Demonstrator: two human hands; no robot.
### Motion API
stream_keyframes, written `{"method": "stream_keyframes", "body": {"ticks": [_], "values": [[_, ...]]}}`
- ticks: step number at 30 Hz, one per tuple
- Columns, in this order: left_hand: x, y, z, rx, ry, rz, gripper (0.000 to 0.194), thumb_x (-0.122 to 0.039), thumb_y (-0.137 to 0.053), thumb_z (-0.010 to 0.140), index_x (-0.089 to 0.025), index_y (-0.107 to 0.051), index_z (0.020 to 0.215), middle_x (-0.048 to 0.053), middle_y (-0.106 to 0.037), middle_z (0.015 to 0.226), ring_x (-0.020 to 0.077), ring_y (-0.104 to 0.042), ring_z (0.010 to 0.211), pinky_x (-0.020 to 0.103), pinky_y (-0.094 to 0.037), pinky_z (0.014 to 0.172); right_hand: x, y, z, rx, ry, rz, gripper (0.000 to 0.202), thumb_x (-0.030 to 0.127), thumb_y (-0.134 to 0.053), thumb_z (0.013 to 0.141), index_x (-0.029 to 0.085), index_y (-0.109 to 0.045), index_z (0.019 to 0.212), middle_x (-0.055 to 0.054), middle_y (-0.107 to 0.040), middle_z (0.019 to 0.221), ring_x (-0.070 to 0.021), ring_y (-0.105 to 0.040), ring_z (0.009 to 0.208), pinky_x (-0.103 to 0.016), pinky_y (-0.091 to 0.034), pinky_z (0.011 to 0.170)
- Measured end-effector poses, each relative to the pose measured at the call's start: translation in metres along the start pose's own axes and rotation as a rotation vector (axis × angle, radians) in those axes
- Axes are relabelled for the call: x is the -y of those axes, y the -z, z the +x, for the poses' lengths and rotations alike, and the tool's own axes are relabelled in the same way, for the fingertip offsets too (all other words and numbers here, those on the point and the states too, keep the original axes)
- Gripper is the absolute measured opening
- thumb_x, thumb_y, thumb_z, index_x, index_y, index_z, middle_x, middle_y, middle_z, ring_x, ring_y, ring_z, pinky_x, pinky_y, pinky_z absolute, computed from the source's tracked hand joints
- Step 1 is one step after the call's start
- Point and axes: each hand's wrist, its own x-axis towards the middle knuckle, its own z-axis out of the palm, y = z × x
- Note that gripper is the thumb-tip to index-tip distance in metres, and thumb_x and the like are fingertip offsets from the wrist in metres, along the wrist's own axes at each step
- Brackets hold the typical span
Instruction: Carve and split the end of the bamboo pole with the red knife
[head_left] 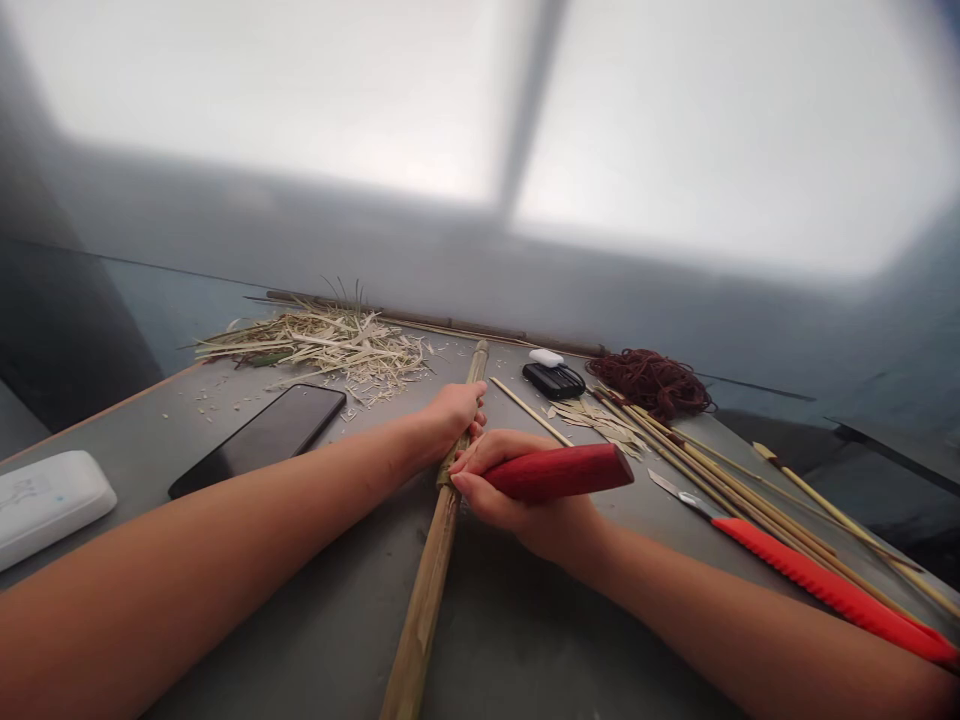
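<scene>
A long bamboo pole point(426, 590) runs away from me down the middle of the table, with its far end near the wood shavings. My left hand point(451, 412) is closed around the pole toward that far end. Just nearer to me, my right hand point(536, 515) grips a tool with a dark red handle point(566, 472), the butt pointing right. The tool's working end is hidden by my fingers at a ring-like joint of the pole, so its kind does not show. My right fingertips rest at that joint.
Left stand a pile of pale shavings point(330, 345), a black phone point(259, 440) and a white case point(52, 505). Right lie a black box point(553, 381), dark red cord point(649, 382), thin bamboo sticks point(720, 470) and a red-handled knife point(817, 575), its blade bare.
</scene>
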Motion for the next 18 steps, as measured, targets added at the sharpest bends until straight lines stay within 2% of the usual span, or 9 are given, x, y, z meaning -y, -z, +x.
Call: {"method": "stream_keyframes", "body": {"ticks": [3, 6, 10, 14, 18], "values": [[0.005, -0.002, 0.009, -0.038, -0.062, 0.103, 0.03, -0.036, -0.047, 0.093, -0.02, -0.042, 0.07, -0.003, -0.044, 0.055, 0.0095, -0.037, 0.042, 0.023, -0.032, 0.044, 0.003, 0.0, 0.001, 0.004, 0.027, -0.066, 0.011, 0.023, -0.069, 0.073, 0.021, -0.063, 0.064, -0.003, -0.068, 0.067, -0.0184, -0.062, 0.066, -0.035, -0.052, 0.073], [0.009, -0.003, 0.015, -0.065, -0.086, 0.187, 0.03, -0.04, -0.05, 0.091, -0.02, -0.046, 0.068, -0.001, -0.046, 0.056, 0.0129, -0.043, 0.047, 0.026, -0.037, 0.049, 0.006, 0.001, 0.001, 0.052, 0.022, -0.083, 0.012, 0.024, -0.067, 0.075, 0.022, -0.062, 0.065, -0.001, -0.064, 0.065, -0.0163, -0.058, 0.062, -0.031, -0.05, 0.064], [0.008, -0.003, 0.015, -0.06, -0.115, 0.32, 0.032, -0.039, -0.05, 0.09, -0.021, -0.048, 0.064, 0.0, -0.047, 0.054, 0.0155, -0.044, 0.049, 0.028, -0.036, 0.05, 0.01, 0.002, 0.003, 0.078, -0.04, -0.073, 0.012, 0.025, -0.066, 0.075, 0.021, -0.06, 0.065, 0.0, -0.06, 0.063, -0.0144, -0.052, 0.058, -0.027, -0.044, 0.054], [0.001, -0.002, 0.009, -0.117, -0.216, 0.473, 0.028, -0.035, -0.057, 0.085, -0.021, -0.052, 0.061, 0.001, -0.049, 0.053, 0.0183, -0.049, 0.057, 0.027, -0.035, 0.053, 0.014, 0.002, 0.006, 0.092, -0.055, -0.088, 0.012, 0.022, -0.065, 0.076, 0.02, -0.062, 0.064, 0.0, -0.059, 0.063, -0.0134, -0.052, 0.058, -0.025, -0.044, 0.054], [-0.002, -0.002, 0.008, -0.08, -0.248, 0.572, 0.021, -0.029, -0.063, 0.08, -0.021, -0.055, 0.062, 0.001, -0.053, 0.056, 0.0182, -0.052, 0.062, 0.024, -0.035, 0.056, 0.018, 0.002, 0.008, 0.149, -0.086, -0.142, 0.009, 0.023, -0.067, 0.076, 0.02, -0.065, 0.068, 0.0, -0.061, 0.063, -0.0131, -0.053, 0.059, -0.023, -0.044, 0.053]]}}
